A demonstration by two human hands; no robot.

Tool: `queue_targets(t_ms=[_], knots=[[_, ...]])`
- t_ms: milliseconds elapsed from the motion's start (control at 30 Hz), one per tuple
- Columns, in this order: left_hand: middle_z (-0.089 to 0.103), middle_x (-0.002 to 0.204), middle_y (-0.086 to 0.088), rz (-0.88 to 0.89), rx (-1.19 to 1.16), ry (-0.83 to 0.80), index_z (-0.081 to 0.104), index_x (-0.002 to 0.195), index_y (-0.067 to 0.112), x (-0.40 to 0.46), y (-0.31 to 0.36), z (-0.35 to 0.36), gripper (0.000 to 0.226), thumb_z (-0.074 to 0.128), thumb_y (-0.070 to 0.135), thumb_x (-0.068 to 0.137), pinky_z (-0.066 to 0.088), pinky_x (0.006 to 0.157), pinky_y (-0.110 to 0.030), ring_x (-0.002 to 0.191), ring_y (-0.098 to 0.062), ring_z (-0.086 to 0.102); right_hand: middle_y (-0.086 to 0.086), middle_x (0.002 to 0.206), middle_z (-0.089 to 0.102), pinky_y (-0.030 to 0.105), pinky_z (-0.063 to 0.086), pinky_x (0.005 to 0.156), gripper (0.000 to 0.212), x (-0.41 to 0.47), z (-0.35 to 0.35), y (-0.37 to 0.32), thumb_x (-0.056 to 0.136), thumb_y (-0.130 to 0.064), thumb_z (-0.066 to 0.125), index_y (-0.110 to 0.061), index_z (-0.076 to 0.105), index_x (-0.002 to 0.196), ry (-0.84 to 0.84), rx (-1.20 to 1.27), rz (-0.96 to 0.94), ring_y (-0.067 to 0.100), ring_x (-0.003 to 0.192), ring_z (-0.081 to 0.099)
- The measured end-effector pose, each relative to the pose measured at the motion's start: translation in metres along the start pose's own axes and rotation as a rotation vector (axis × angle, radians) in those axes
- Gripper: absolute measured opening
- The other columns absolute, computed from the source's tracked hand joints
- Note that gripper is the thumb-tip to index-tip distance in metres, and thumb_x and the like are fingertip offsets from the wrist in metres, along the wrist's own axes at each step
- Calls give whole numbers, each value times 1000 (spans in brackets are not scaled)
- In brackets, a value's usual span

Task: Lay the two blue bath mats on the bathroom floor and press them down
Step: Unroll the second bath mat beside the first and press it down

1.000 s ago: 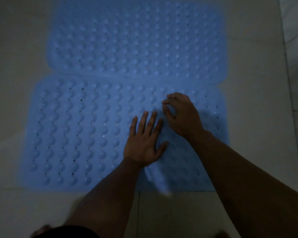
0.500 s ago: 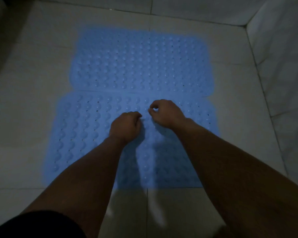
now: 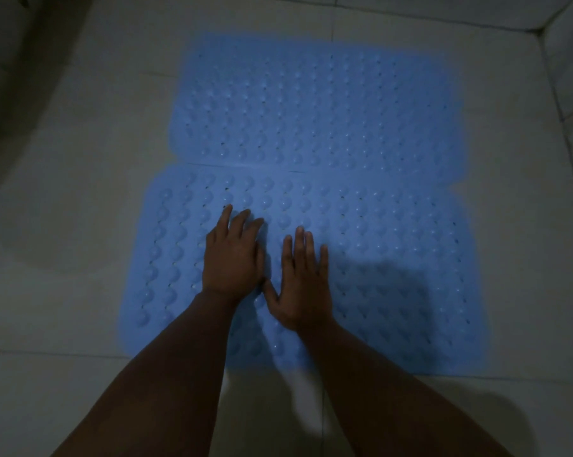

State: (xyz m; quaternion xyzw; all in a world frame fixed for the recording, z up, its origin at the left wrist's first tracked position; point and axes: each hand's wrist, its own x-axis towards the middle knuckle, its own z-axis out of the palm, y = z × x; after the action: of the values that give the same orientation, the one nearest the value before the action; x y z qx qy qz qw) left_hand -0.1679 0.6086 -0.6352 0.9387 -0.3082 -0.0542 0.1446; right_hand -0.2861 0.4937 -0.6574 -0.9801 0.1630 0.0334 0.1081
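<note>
Both hands flat, fingers straight: left hand (image 3: 233, 258), right hand (image 3: 303, 285) pressing near mat (image 3: 394, 275); far mat (image 3: 315, 107) touching it.

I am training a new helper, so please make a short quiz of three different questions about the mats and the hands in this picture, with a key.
1. True or false: both hands lie flat on the near mat.
2. Multiple choice: how does the far mat lie to the near one? A) stacked on top of it B) edge to edge, set a little to the right C) apart, with bare floor between D) rolled up
3. Fill in: the left hand is ____ of the right hand on the mat.

Key: 1 true; 2 B; 3 left, and a little farther from the camera.
</note>
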Motion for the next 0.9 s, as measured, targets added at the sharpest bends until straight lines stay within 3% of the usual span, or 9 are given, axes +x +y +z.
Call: queue_targets(t_ms=[367,433,533,600,667,733,833,900], knots=[[48,154,-10,-95,-65,37,56,141,16,-7,-12,-2,52,43,33,94,38,111,-54,153,-35,24,18,168,3,58,6,123,89,-1,2,-4,95,-64,34,-5,15,159,-59,21,18,33,156,-3],[50,152,-11,-107,-62,44,58,140,15,-8,-12,-9,51,44,31,93,40,109,-54,152,-36,27,17,167,14,57,12,123,86,4,-5,-5,94,-64,37,-7,26,157,-92,91,24,32,156,9],[52,150,-13,-37,-39,30,58,139,14,-10,-5,-12,53,41,32,92,44,103,-54,150,-39,31,12,148,53,50,43,108,60,30,-40,6,94,-55,44,-15,62,133,-88,206,74,28,136,51],[51,151,-15,13,-35,-8,58,140,13,-13,6,-8,55,39,34,92,44,102,-56,150,-40,32,6,135,65,39,47,105,44,56,-71,20,96,-48,54,-19,67,127,-178,304,82,27,126,59],[48,154,-16,74,-23,-49,55,144,13,-14,24,1,59,40,36,92,45,105,-58,150,-41,32,5,127,69,34,47,104,37,75,-97,37,95,-42,60,-20,70,123,-164,349,84,26,122,61],[34,163,-15,107,0,-114,41,154,15,-16,37,14,64,37,42,97,35,114,-60,154,-41,21,3,123,71,33,48,102,32,86,-108,48,94,-39,61,-21,72,119,-59,390,124,24,119,63],[3,172,-10,106,71,-181,13,164,18,-27,45,37,76,28,61,102,8,125,-60,158,-34,-7,1,115,74,35,52,96,29,85,-104,55,93,-38,58,-22,73,111,30,430,121,23,111,66],[-1,172,-10,103,120,-160,11,164,17,-31,46,44,85,29,70,100,6,125,-60,158,-34,-9,0,109,74,38,55,91,31,84,-93,61,89,-39,53,-22,73,106,66,445,78,23,105,68]])
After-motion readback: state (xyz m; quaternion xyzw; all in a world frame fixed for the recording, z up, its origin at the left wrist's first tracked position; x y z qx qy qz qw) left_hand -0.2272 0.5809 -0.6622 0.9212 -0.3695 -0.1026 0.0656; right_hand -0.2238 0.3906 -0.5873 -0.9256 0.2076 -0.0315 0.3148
